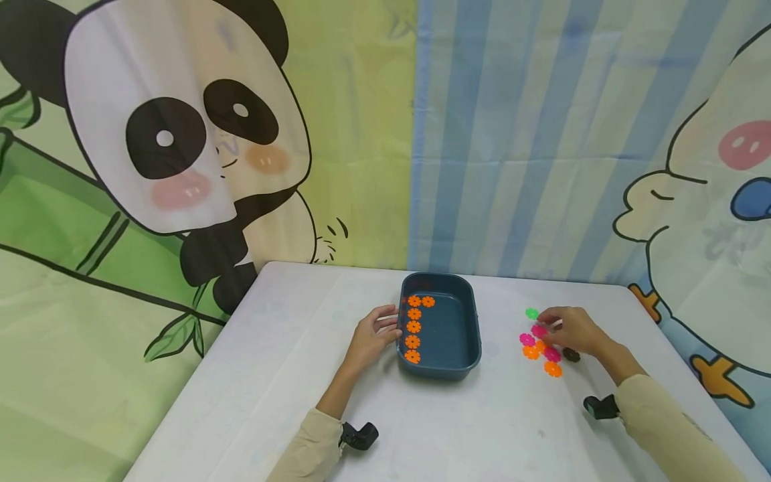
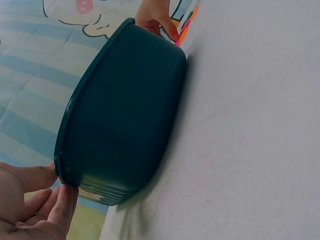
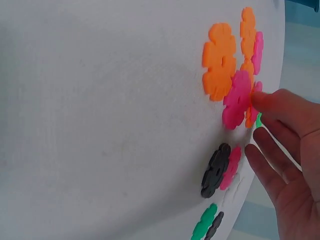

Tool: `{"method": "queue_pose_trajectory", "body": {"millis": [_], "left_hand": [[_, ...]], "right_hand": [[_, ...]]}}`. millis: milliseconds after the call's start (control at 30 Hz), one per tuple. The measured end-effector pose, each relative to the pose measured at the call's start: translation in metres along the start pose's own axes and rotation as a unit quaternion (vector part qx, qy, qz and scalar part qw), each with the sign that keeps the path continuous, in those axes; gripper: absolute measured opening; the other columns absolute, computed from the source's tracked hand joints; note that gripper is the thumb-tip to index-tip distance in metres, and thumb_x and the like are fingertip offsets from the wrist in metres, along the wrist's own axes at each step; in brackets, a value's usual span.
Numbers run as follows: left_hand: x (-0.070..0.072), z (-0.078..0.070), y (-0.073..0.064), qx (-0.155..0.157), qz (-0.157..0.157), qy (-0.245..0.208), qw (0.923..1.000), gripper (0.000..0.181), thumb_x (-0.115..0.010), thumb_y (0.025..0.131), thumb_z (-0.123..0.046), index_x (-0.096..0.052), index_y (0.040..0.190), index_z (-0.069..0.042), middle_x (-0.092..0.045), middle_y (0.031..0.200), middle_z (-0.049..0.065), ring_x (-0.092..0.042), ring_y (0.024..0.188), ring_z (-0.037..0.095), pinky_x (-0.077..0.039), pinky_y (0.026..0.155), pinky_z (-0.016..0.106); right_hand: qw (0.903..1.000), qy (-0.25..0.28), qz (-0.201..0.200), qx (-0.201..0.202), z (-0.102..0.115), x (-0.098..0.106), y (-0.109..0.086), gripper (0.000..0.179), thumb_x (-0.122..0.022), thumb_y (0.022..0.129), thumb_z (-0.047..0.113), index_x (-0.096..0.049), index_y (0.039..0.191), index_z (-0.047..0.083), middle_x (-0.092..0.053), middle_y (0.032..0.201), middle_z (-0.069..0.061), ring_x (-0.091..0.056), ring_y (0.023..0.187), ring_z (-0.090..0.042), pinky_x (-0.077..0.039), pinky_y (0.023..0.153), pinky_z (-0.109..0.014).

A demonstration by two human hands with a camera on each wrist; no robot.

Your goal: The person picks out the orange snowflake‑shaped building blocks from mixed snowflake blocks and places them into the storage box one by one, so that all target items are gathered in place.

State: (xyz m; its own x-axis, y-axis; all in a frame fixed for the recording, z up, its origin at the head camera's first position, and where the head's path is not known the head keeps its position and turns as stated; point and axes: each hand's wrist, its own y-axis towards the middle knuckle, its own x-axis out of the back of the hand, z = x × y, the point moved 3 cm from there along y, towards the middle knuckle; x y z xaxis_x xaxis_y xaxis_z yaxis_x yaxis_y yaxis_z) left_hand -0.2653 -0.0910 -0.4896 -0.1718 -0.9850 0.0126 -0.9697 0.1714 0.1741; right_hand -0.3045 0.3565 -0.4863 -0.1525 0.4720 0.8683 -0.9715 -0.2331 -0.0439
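- On a pale worktop (image 1: 470, 428) with a faint cloth-like weave, a blue tub (image 1: 447, 331) stands toward the far edge; behind hang printed curtains (image 1: 355, 167), with a panda figure (image 1: 181, 114) at left, blue stripes (image 1: 524, 134) mid-room and a white cartoon figure (image 1: 711, 268) at right.
- The tub is deep and smooth, with rounded corners and a thin lip. Six orange flower discs (image 1: 413, 326) lie inside: five in a column along its left wall, the sixth beside the column's far end.
- To the right of the tub, well apart from it, lie loose flower discs (image 1: 552, 369) in orange, pink, green and near-black, flat and notch-edged, several overlapping.
- The left hand (image 1: 369, 337) pinches the tub's lip, thumb at the edge and fingers against the wall beneath.
- The right hand (image 1: 575, 328) reaches over the loose discs, thumb tip at a pink one; whether its grip has closed on any disc cannot be told.
- That hand covers part of the pile from the head camera. In the right wrist view a green disc is cut off below; in the left, the tub's outer wall hides its inside.
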Motion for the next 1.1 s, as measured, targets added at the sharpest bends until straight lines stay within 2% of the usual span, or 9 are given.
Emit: {"method": "queue_pose_trajectory", "body": {"millis": [233, 367, 600, 700, 800, 933, 1100], "left_hand": [[-0.001, 0.001, 0.001, 0.002, 0.009, 0.005, 1.0000, 0.059, -0.068, 0.085, 0.008, -0.045, 0.139, 0.007, -0.050, 0.137, 0.027, -0.054, 0.122, 0.039, -0.052, 0.093, 0.025], [-0.001, -0.002, 0.000, 0.004, 0.012, -0.006, 0.9999, 0.059, -0.067, 0.085, 0.010, -0.043, 0.139, 0.009, -0.048, 0.138, 0.029, -0.051, 0.124, 0.044, -0.052, 0.094, 0.026], [-0.002, -0.028, -0.009, -0.001, 0.020, -0.016, 0.9997, 0.057, -0.064, 0.085, 0.013, -0.042, 0.137, 0.014, -0.050, 0.135, 0.030, -0.048, 0.124, 0.049, -0.051, 0.096, 0.030], [-0.003, -0.031, -0.011, -0.005, 0.019, -0.018, 0.9996, 0.056, -0.064, 0.085, 0.013, -0.042, 0.136, 0.015, -0.049, 0.134, 0.032, -0.048, 0.123, 0.050, -0.052, 0.096, 0.031], [-0.003, -0.018, -0.007, -0.004, 0.018, -0.018, 0.9997, 0.057, -0.065, 0.085, 0.012, -0.042, 0.138, 0.013, -0.048, 0.136, 0.031, -0.049, 0.124, 0.048, -0.052, 0.096, 0.031], [-0.001, -0.001, 0.000, 0.000, 0.012, -0.010, 0.9999, 0.058, -0.068, 0.085, 0.009, -0.044, 0.139, 0.008, -0.049, 0.137, 0.028, -0.052, 0.123, 0.041, -0.052, 0.095, 0.027], [0.000, -0.001, 0.000, -0.005, 0.003, -0.001, 1.0000, 0.057, -0.067, 0.085, 0.010, -0.046, 0.137, 0.007, -0.051, 0.136, 0.028, -0.055, 0.121, 0.038, -0.052, 0.093, 0.025]], "right_hand": [[0.9997, 0.002, 0.019, -0.017, 0.003, 0.001, 0.003, 0.040, -0.082, 0.079, 0.019, -0.070, 0.115, 0.007, -0.068, 0.107, -0.013, -0.064, 0.097, -0.032, -0.061, 0.076, -0.038], [0.9998, 0.010, 0.008, -0.014, 0.002, 0.005, 0.003, 0.039, -0.080, 0.081, 0.018, -0.069, 0.117, 0.005, -0.067, 0.108, -0.014, -0.063, 0.096, -0.033, -0.061, 0.073, -0.036], [0.9997, 0.002, -0.019, -0.016, -0.006, 0.009, 0.003, 0.040, -0.075, 0.085, 0.012, -0.065, 0.122, 0.000, -0.064, 0.114, -0.022, -0.063, 0.097, -0.038, -0.061, 0.072, -0.037], [0.9997, -0.004, -0.018, -0.018, -0.010, 0.008, 0.004, 0.042, -0.074, 0.086, 0.013, -0.064, 0.124, -0.002, -0.062, 0.118, -0.025, -0.063, 0.100, -0.040, -0.061, 0.074, -0.039], [0.9995, -0.003, -0.026, -0.019, -0.009, 0.009, 0.002, 0.043, -0.074, 0.086, 0.013, -0.063, 0.126, 0.000, -0.062, 0.120, -0.026, -0.062, 0.103, -0.043, -0.061, 0.074, -0.039], [0.9991, 0.033, -0.021, -0.016, -0.004, 0.008, -0.002, 0.040, -0.075, 0.085, 0.015, -0.067, 0.122, 0.002, -0.064, 0.117, -0.024, -0.063, 0.103, -0.042, -0.061, 0.072, -0.037], [0.9982, 0.057, 0.009, -0.017, -0.004, 0.001, -0.003, 0.035, -0.078, 0.083, 0.018, -0.072, 0.116, 0.007, -0.067, 0.114, -0.018, -0.064, 0.104, -0.037, -0.061, 0.073, -0.032]]}}
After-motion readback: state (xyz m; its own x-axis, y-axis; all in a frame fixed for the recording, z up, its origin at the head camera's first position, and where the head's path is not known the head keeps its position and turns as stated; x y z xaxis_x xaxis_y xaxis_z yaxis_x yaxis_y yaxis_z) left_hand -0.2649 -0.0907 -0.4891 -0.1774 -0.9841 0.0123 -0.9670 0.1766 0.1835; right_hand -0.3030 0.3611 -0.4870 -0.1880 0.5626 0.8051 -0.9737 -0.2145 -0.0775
